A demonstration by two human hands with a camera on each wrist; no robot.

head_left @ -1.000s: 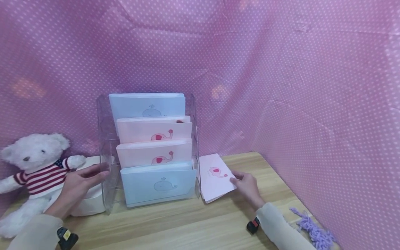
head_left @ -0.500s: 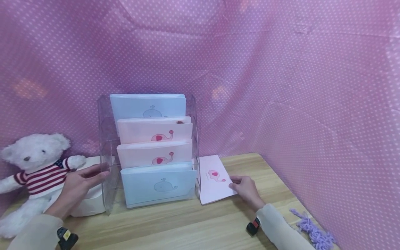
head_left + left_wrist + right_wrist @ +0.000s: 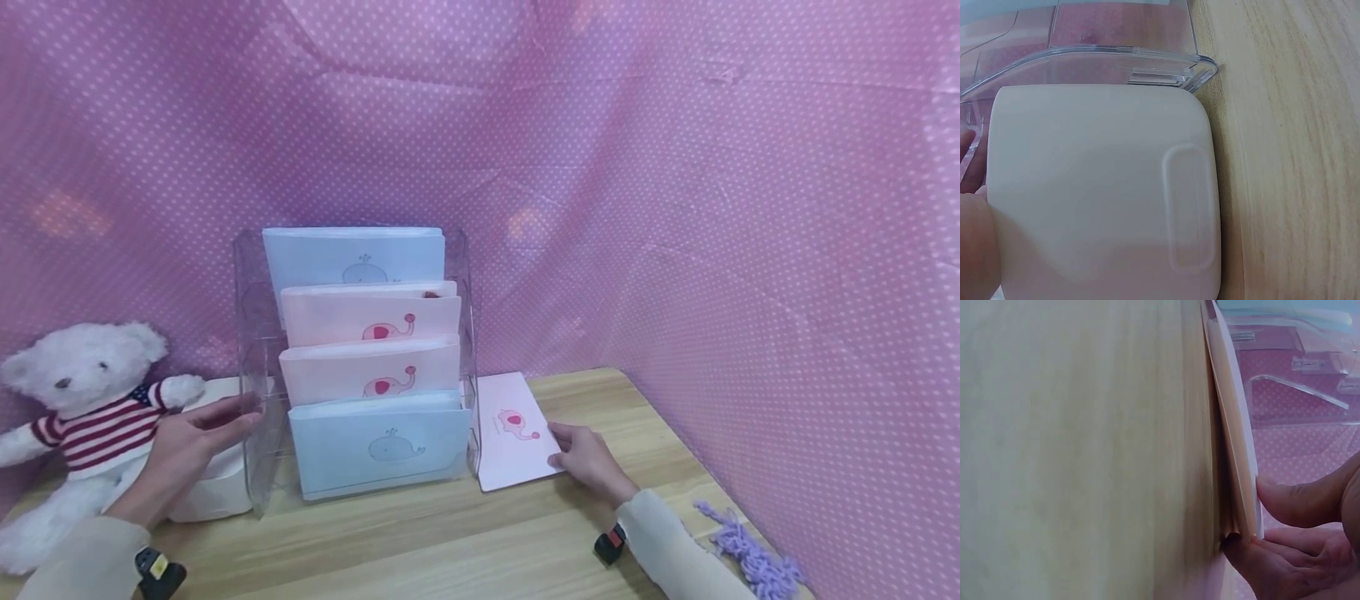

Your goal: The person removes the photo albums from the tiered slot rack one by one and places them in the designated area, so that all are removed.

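- White teddy bear (image 3: 108,442) far left, right beside the white box (image 3: 213,492). Both crowd the left forearm; a careless sweep could knock the bear over.
- Left hand (image 3: 197,442): thumb and fingers at the clear rack's (image 3: 258,342) left wall. Can't tell if it's pinching or only touching. Uneven push could skid or twist the rack on the table (image 3: 450,542).
- Rack holds four booklets in tiers: top blue booklet (image 3: 307,258), two pink booklets (image 3: 322,375), lowest blue booklet (image 3: 337,458). Looks light, so a bump probably rattles the lot.
- Elephant booklet (image 3: 517,458) is on the table, tight by the rack's right wall; contact unclear. Its left edge could snag there if pulled carelessly.
- Right hand (image 3: 587,457) pinches its right edge, thumb above, fingers below. Leaves gape in the wrist view, so gripping the cover alone would likely let the rest flop.
- Purple yarn (image 3: 756,554) sits near the right sleeve; drag risk.
- Pink curtain (image 3: 600,208) behind and right limits reach.
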